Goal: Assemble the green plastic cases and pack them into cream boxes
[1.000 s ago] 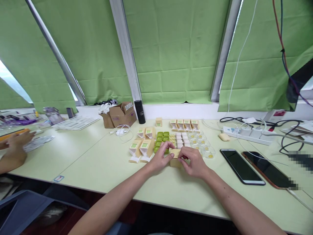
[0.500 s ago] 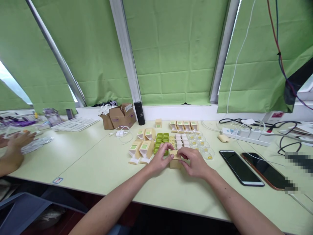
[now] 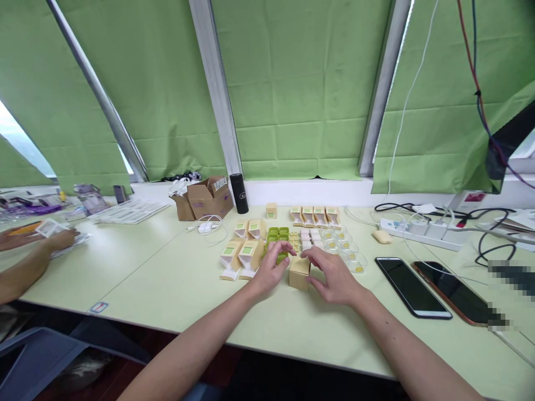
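A small closed tan box (image 3: 299,273) stands on the pale green table (image 3: 167,278) between my hands. My left hand (image 3: 271,270) is just left of it, fingers stretched forward onto the green trays (image 3: 277,233) behind the box. On the box's right, my right hand (image 3: 332,277) hovers with fingers spread, its thumb close to the box's side. Neither hand grips the box. Left of the trays stand open tan cartons with green labels (image 3: 240,257). Behind lie pale pink pieces (image 3: 311,240) and clear cups with yellow dots (image 3: 348,246).
A row of tan cartons (image 3: 315,215) lines the back, near a black cylinder (image 3: 239,192) and a cardboard box (image 3: 208,197). Two phones (image 3: 412,287) lie to the right, before a power strip (image 3: 418,228) with cables. Another person's hands (image 3: 58,239) work at far left.
Both my hands have let go of the tan box. The left fingers moved forward to the green trays and the right fingers spread. The other person's hand shifted right.
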